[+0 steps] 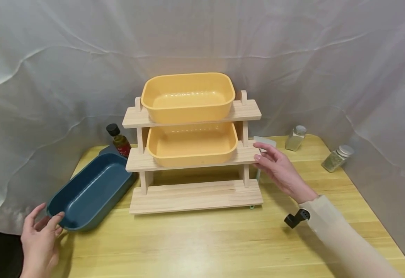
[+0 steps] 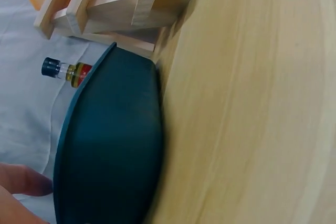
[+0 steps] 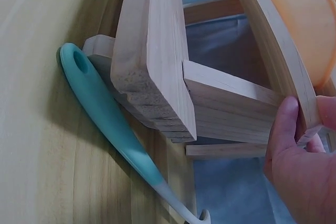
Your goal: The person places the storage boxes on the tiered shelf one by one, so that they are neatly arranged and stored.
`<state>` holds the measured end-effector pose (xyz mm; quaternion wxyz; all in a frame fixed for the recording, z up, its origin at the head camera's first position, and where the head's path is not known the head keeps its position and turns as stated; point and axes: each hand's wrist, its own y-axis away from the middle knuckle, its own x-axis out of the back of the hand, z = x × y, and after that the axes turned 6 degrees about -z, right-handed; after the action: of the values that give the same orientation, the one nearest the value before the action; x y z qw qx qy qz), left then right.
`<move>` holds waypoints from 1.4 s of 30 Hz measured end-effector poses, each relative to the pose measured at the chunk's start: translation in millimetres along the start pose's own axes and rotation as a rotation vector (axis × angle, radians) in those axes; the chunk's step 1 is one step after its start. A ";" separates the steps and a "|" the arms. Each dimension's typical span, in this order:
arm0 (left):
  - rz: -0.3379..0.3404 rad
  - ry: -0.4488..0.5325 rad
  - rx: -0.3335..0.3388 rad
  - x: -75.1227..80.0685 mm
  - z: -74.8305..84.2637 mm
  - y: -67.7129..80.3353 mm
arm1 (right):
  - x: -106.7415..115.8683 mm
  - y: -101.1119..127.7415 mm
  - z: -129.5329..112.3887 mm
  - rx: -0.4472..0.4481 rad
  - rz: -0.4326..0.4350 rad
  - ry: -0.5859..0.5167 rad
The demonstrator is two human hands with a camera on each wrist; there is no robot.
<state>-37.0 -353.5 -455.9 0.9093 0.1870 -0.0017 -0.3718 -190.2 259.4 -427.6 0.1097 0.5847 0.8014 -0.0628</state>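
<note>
My left hand (image 1: 40,241) rests on the near end of the blue tub (image 1: 91,189), thumb over its rim and fingers loosely curled beside it; the tub stretches away from my fingers toward the wooden rack (image 1: 193,162), its far end just beside a small dark-capped bottle (image 1: 119,140); my right hand (image 1: 279,170) lies with fingers straight and slightly apart, fingertips touching the right end of the rack's middle shelf, where a yellow tub (image 1: 192,143) sits; a teal handle (image 3: 113,124) lies below my right fingers, against the rack's base.
</note>
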 end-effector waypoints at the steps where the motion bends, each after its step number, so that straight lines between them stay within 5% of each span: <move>1: 0.003 -0.007 0.009 0.7 -0.7 -0.1 | -0.4 -0.1 0.4 -0.003 -0.006 0.001; 9: -0.008 -0.054 0.115 9.1 -5.9 -0.9 | -3.4 0.4 5.5 -0.022 -0.009 0.001; 18: 0.024 -0.045 0.101 8.9 -11.3 2.5 | -3.1 -2.1 4.0 -0.038 -0.005 -0.007; 29: 0.086 0.212 -0.099 9.7 -7.6 7.8 | -0.4 -1.9 -0.9 -0.046 0.000 -0.005; 37: 0.110 0.184 -0.233 11.0 -5.3 9.4 | 3.2 -2.6 -2.2 -0.016 -0.013 -0.019; 42: 0.095 0.285 -0.307 14.1 -4.2 11.1 | 3.2 -2.1 -2.3 -0.019 -0.018 -0.019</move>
<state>-18.7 -354.4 -457.9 0.9346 0.0965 0.1750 -0.2943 -193.4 262.2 -426.2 0.1225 0.5757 0.8061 -0.0618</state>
